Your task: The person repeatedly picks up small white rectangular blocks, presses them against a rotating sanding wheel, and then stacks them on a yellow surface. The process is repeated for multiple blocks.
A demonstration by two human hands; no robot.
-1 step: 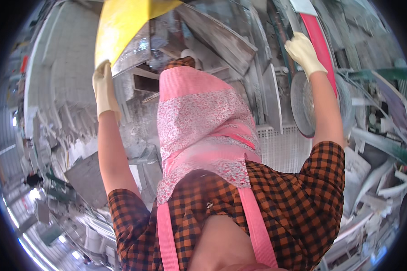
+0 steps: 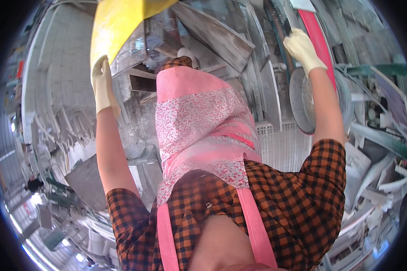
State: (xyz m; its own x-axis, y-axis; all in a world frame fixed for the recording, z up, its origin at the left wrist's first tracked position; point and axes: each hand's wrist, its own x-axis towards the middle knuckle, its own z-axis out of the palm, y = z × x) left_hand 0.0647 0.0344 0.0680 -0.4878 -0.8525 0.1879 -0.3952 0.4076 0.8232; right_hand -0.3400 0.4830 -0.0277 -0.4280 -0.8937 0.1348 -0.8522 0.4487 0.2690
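Observation:
My left hand (image 2: 103,86), in a cream rubber glove, is closed on the lower left edge of a smooth yellow sheet (image 2: 115,31). The sheet runs out past the top of the view, and what it is part of cannot be made out. At upper right my right hand (image 2: 301,49), gloved alike, is curled into a fist. A black handle (image 2: 287,27) pokes up beside its fingers and seems to be in its grip; the rest of it is hidden. Just right of that hand passes a red strip (image 2: 319,43) with a pale block at its top.
Dusty boards (image 2: 217,36) lean beyond my pink apron. A round grey disc-like part (image 2: 303,99) stands under my right forearm, next to an upright pale panel (image 2: 272,97). White perforated crate (image 2: 285,147) sits by my side. Stacked pale slabs (image 2: 61,67) fill the left.
My left hand and the yellow sheet sit slightly farther left and up in the picture. The right hand is a touch higher, its grip unchanged.

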